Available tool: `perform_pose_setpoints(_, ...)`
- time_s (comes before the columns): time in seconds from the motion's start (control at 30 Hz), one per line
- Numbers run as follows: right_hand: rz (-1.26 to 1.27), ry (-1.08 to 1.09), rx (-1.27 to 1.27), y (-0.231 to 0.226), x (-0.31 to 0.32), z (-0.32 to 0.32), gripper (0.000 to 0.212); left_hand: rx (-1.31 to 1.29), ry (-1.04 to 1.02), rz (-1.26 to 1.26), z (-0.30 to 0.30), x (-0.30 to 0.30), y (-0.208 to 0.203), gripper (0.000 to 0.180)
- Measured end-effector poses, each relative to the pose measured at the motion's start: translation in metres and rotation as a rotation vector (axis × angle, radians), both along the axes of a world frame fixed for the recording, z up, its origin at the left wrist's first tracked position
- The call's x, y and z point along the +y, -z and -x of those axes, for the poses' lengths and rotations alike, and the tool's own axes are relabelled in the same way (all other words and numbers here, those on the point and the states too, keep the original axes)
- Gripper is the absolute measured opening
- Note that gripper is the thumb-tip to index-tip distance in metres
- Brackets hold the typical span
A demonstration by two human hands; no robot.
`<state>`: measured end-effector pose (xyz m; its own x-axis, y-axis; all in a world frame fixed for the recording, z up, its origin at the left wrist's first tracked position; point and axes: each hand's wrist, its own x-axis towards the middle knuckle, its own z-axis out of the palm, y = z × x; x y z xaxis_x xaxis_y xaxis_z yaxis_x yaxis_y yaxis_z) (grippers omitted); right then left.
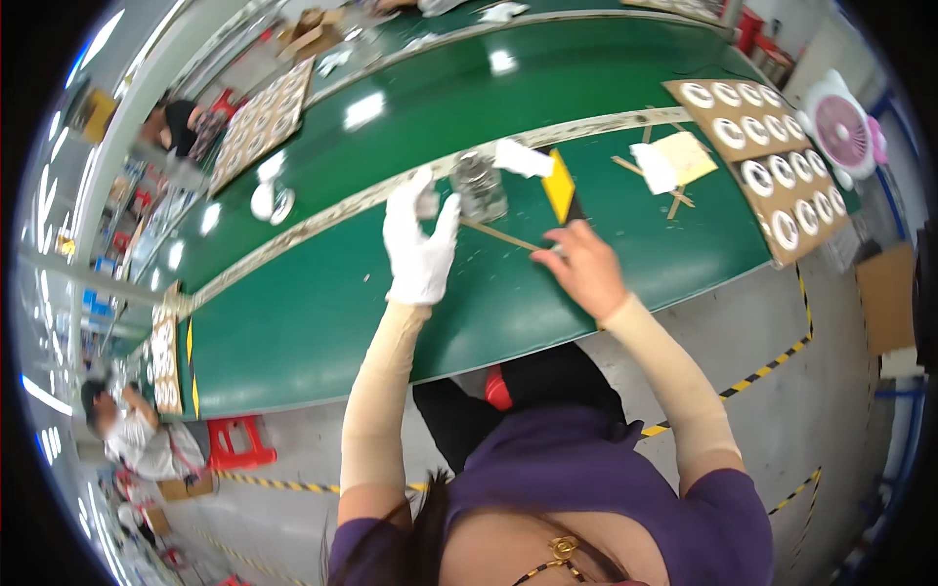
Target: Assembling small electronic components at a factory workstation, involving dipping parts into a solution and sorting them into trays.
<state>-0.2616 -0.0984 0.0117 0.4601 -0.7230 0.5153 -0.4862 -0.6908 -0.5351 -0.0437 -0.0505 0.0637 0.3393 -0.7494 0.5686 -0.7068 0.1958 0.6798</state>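
My left hand [418, 244], in a white glove, is raised over the green table with fingers and thumb curved around a small pale piece [427, 203]. What that piece is, I cannot make out. Just right of the glove stands a clear glass jar [477, 188]. My bare right hand [584, 269] pinches one end of a thin wooden stick [500, 234], whose other end points left toward the jar's base. Beyond the right hand lies a yellow and black card-like piece [561, 188], beside a crumpled white tissue [523, 158].
Cardboard trays of white rings [743, 156] rest at the right end, near a pink fan [842, 132]. Wooden sticks and a pale yellow cloth [689, 158] lie closer in. A conveyor belt [430, 88] runs beyond the table, carrying white round parts [272, 203]. Another person [151, 439] sits at far left.
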Motion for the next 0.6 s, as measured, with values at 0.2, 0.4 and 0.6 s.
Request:
perform_pose_setpoints(0.2, 0.036, -0.129, 0.407, 0.011, -0.033, -0.01, 0.018, -0.525, 0.443, -0.218, 0.034, 0.009, -0.018, 0.032)
perform_pose_setpoints(0.4, 0.083, -0.129, 0.305, -0.002, -0.06, 0.052, 0.015, -0.816, 0.539, -0.376, 0.061, -0.023, -0.002, 0.046)
perform_pose_setpoints(0.6, -0.076, 0.307, 0.368, -0.027, -0.162, 0.149, 0.02, -0.972, 0.478, -0.456, 0.091, -0.079, 0.017, 0.02)
